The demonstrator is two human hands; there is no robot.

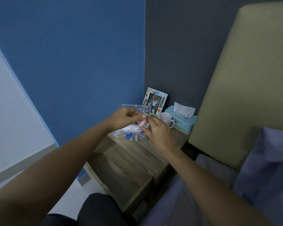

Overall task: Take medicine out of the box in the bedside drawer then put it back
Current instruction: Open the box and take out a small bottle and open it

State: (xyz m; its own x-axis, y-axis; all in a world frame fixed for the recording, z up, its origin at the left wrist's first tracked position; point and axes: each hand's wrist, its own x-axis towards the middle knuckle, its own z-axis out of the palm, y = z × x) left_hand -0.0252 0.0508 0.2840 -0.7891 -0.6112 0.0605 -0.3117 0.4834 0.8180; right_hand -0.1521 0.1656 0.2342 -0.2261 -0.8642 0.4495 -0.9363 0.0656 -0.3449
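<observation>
Two hands are held over the clear medicine box (pixel 134 134), which sits open at the nightstand's (pixel 155 149) left front edge. A small pink medicine item (pixel 142 123) is pinched between the left hand (pixel 124 119) and right hand (pixel 157 132). Bare wood is left in front, while a mug (pixel 166 119) stands close behind.

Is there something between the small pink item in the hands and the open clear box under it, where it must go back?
Nothing visible is in the way. Both hands, left hand and right hand, hold the pink item just above the clear box, whose lid stands open behind it. The mug stands to the side.
</observation>
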